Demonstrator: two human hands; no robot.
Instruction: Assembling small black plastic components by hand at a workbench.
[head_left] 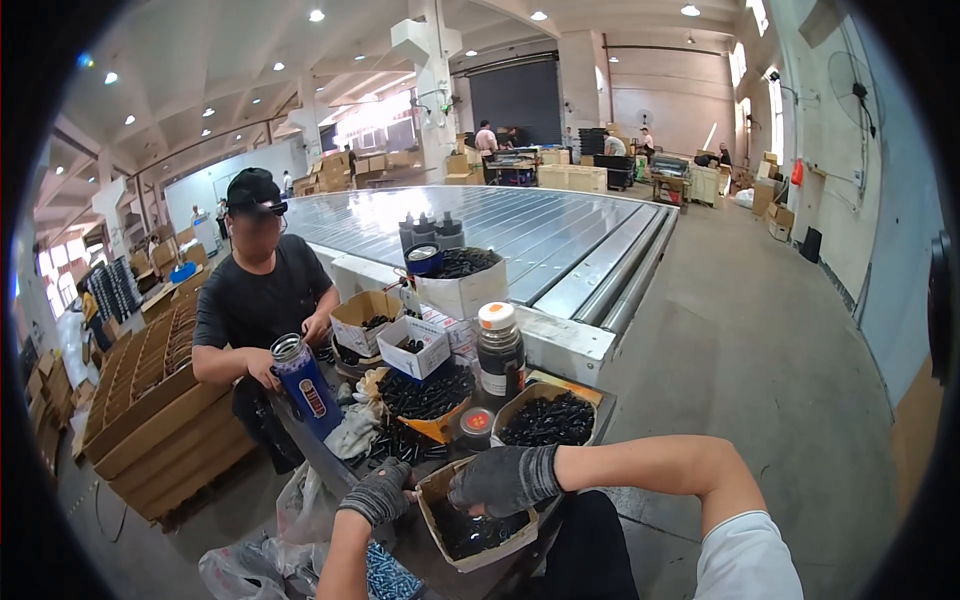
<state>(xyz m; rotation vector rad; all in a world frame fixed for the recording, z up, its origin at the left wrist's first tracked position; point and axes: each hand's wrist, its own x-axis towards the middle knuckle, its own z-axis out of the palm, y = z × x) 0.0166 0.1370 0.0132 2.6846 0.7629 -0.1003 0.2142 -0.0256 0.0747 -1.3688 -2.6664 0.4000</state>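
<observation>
My left hand [383,492], in a dark grey glove with bare fingertips, is closed beside the left rim of an open cardboard box [530,540]. What its fingers hold is too small to make out. My right hand [507,480], gloved the same way, reaches over the box with its fingers curled down inside. Whatever it grips is hidden. Small black parts [478,537] lie at the bottom of this box. Loose black pieces [405,440] are spread just beyond my left hand. A round clear jar with a red lid [477,421] stands behind the box.
More boxes of black parts [548,420] crowd the bench, beside a large orange-capped jar [500,350]. Across from me a person [265,290] holds a blue flask [305,390]. Blue screws [390,575] and plastic bags [245,572] sit low left. Behind stretches a slatted metal platform [560,235].
</observation>
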